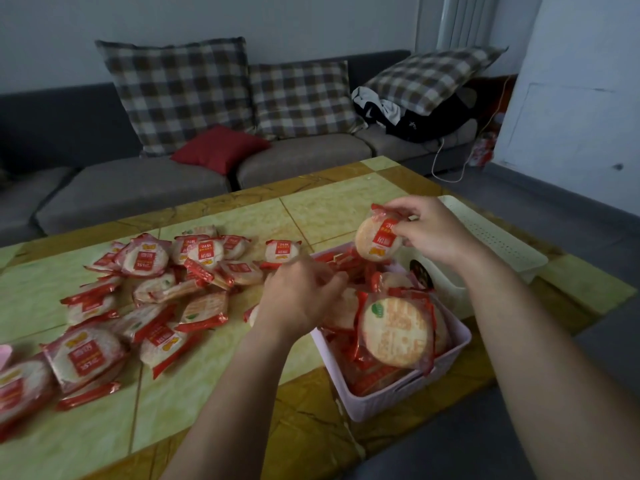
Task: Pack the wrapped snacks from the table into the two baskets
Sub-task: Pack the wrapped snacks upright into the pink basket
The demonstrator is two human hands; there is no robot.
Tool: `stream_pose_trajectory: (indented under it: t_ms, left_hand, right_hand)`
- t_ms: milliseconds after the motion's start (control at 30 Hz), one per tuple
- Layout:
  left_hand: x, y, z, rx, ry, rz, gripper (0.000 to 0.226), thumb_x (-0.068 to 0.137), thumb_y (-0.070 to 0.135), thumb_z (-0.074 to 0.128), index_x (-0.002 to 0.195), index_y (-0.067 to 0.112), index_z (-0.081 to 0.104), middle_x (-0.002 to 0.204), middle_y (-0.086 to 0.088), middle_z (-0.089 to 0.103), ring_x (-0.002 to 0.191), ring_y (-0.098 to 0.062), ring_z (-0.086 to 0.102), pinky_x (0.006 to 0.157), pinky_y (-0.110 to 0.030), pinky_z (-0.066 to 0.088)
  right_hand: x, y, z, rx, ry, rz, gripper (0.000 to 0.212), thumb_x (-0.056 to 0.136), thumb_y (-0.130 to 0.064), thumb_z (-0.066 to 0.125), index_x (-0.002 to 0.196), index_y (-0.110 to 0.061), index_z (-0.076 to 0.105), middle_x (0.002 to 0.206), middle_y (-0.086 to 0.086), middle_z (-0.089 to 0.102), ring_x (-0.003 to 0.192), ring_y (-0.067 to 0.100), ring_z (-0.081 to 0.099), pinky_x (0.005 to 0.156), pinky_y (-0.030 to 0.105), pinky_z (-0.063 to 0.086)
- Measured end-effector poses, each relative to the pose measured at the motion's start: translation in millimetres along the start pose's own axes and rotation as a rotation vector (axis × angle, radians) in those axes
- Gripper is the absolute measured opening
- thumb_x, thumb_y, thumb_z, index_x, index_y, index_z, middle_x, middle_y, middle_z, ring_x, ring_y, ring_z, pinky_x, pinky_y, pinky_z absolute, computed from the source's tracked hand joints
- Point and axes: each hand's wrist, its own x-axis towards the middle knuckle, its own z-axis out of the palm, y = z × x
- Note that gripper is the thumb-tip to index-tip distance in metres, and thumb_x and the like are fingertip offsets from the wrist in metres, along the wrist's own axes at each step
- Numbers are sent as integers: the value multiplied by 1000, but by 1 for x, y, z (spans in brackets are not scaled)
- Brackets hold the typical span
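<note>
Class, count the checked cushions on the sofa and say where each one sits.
3. A large checked cushion on the left, a smaller one in the middle, and a third on the right, resting over dark clothing. Others may be out of view.

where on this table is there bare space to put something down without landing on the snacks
Bare tabletop runs along the far edge by the sofa, and a near strip lies between the loose snack pile and the pink basket. The left half is crowded with packets; the pink basket is heaped, with the white basket behind it.
</note>
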Motion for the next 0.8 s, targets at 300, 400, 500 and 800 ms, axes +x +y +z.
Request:
stream_pose_trajectory:
  t_ms: [300,400,500,800]
  left_hand:
    - [0,-17,1,15,-159,52,52,74,63,59,120,38,63,122,11,62,114,-15,59,95,-43,49]
    - [-1,-16,-5,20,-190,90,61,67,60,59,125,43,59,125,20,60,122,-11,53,103,-49,40]
    - [0,-7,-8,-45,-198,112,47,75,52,60,120,41,63,115,21,59,119,-13,54,104,-49,40]
    - [47,33,14,168,-365,44,28,88,33,52,112,37,67,112,-1,70,109,-27,63,96,-44,49]
  right_hand:
    - [4,4,14,-430,-176,-86,39,98,-7,56,129,-28,70,122,-5,67,111,15,63,86,26,50]
    - [6,1,14,-399,-24,-178,40,98,-6,57,130,-26,68,134,-3,63,122,15,57,101,30,48]
    - [9,-1,10,-315,84,-228,39,98,-3,58,130,-24,68,129,-4,62,113,9,56,91,14,44]
    - [13,10,5,-221,105,-144,39,98,-4,60,132,-21,67,124,-5,66,108,6,55,74,3,34]
